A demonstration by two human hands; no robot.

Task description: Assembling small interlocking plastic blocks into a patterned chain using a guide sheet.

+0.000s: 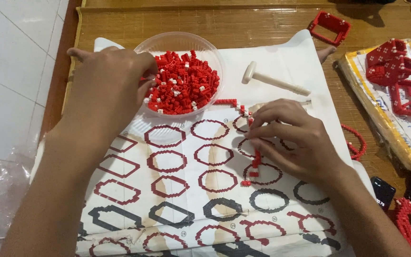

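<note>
My left hand (108, 88) reaches into a clear plastic bowl (181, 40) filled with tiny red and white bricks (184, 85); its fingertips are among the bricks, and I cannot tell if they pinch one. My right hand (293, 138) rests on a printed paper sheet (186, 190) showing rows of ring-shaped outlines. Its fingers press on a thin chain of red and white bricks (255, 159) that curves over one outline, from near the bowl down past the fingers.
A small cream mallet (274, 81) lies on the sheet behind my right hand. Built red brick frames (329, 26) and stacked pieces (391, 62) sit on a book at right. A red ring (355, 143), a phone (382, 192) and a plastic bag (5, 185) lie nearby.
</note>
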